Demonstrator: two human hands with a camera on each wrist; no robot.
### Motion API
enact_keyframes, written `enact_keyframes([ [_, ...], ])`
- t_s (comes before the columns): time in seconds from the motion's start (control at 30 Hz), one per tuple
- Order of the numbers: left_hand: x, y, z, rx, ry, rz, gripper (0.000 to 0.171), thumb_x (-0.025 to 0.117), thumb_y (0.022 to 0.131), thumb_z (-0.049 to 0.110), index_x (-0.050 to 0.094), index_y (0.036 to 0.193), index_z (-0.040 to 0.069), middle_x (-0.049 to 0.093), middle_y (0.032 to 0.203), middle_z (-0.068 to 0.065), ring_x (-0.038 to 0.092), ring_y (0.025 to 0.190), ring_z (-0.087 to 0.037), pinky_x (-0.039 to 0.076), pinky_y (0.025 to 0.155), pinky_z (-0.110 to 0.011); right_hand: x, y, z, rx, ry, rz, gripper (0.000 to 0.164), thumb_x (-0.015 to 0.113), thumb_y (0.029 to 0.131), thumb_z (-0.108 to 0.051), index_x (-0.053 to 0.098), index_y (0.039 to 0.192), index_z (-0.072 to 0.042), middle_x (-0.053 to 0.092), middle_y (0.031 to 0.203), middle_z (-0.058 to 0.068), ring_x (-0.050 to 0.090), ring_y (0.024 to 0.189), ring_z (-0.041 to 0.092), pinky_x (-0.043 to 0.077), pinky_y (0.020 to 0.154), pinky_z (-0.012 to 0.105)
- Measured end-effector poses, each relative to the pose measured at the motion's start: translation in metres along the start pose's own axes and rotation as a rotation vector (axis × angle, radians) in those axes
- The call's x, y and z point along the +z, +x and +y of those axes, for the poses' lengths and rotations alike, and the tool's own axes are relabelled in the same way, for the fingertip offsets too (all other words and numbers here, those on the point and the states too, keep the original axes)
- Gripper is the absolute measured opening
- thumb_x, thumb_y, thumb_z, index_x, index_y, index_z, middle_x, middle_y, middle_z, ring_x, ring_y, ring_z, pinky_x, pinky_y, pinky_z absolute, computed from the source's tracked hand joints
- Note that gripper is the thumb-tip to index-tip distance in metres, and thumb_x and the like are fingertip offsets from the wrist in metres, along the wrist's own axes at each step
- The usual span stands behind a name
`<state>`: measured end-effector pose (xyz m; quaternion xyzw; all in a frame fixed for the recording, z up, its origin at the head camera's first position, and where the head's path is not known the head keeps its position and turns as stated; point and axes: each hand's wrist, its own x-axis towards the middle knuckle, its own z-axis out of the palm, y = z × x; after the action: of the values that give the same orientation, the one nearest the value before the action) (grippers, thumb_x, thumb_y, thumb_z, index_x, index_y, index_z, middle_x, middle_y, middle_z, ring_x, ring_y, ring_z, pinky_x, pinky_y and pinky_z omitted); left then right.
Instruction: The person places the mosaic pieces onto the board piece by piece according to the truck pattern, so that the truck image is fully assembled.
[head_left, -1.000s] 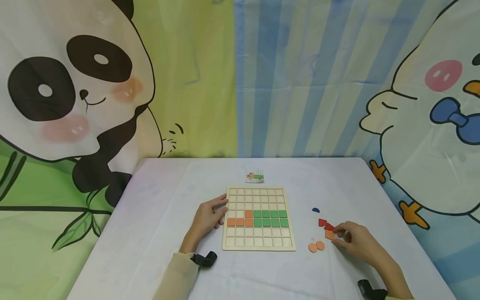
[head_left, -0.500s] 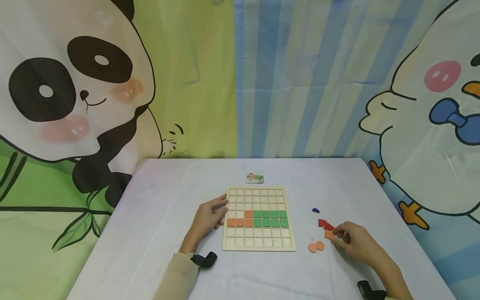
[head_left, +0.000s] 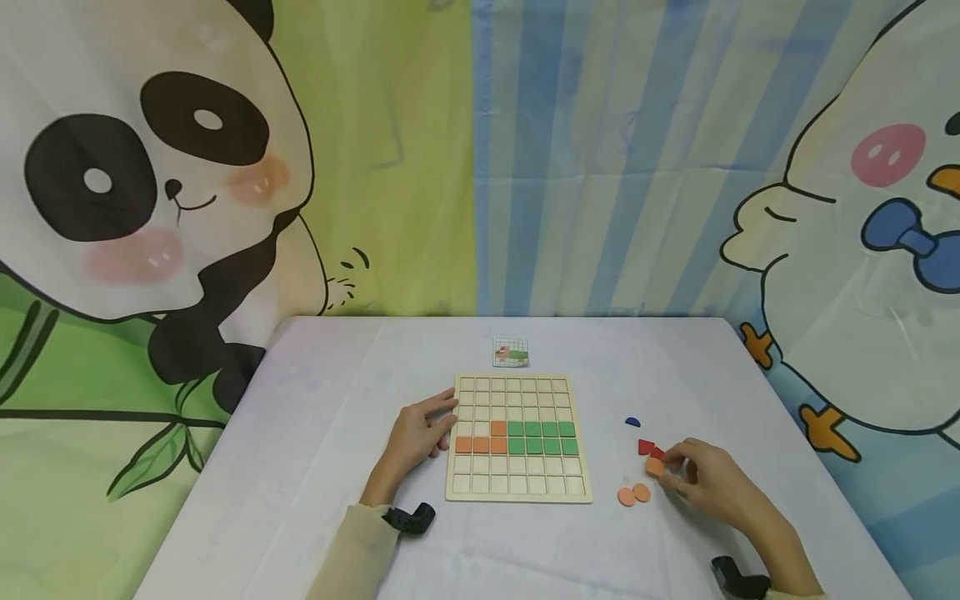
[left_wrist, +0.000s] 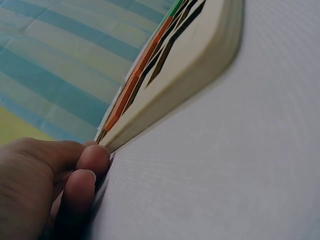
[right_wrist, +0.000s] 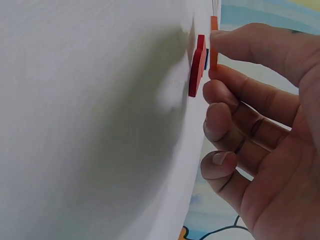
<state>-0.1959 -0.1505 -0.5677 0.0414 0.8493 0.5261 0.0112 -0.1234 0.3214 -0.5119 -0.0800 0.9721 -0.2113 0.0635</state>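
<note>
A pale wooden grid board [head_left: 517, 483] lies on the table, with orange square tiles [head_left: 481, 445] and green square tiles [head_left: 542, 437] set in its middle rows. My left hand [head_left: 417, 429] grips its left edge, thumb and fingertips right at the wood in the left wrist view. My right hand [head_left: 708, 479] pinches another orange square tile [right_wrist: 214, 47] between thumb and index finger, beside a red piece [right_wrist: 197, 70]; the remaining fingers curl loosely. Red pieces [head_left: 646, 447], two peach discs [head_left: 633, 495] and a dark blue half-disc [head_left: 633, 422] lie near the right hand.
Behind the board is a small printed card [head_left: 511, 352] with a coloured grid pattern. A white cloth covers the table [head_left: 375, 358]. Cartoon-printed curtains [head_left: 600, 158] hang behind it. Each wrist bears a black camera [head_left: 410, 518].
The right hand has shifted slightly up with the orange square tile, which now overlaps more of the red piece behind it. The left hand and board have stayed in place.
</note>
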Motion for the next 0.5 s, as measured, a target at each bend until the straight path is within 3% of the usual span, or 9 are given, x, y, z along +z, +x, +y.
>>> enact_keyframes([
  [0.5,-0.001,0.001,-0.001,0.004,-0.009,-0.012,0.04,0.074,0.101,0.018,0.07,0.141,0.015,0.067,0.147,0.009,0.055,0.041,-0.012,0.05,0.04,-0.028,0.004,0.018,-0.025,-0.077,0.008,0.018,0.018,0.086,0.088,-0.015,0.077,0.103,-0.011,0.064,0.088,-0.005,0.052,0.079,0.012,0.047,0.062,0.02],
])
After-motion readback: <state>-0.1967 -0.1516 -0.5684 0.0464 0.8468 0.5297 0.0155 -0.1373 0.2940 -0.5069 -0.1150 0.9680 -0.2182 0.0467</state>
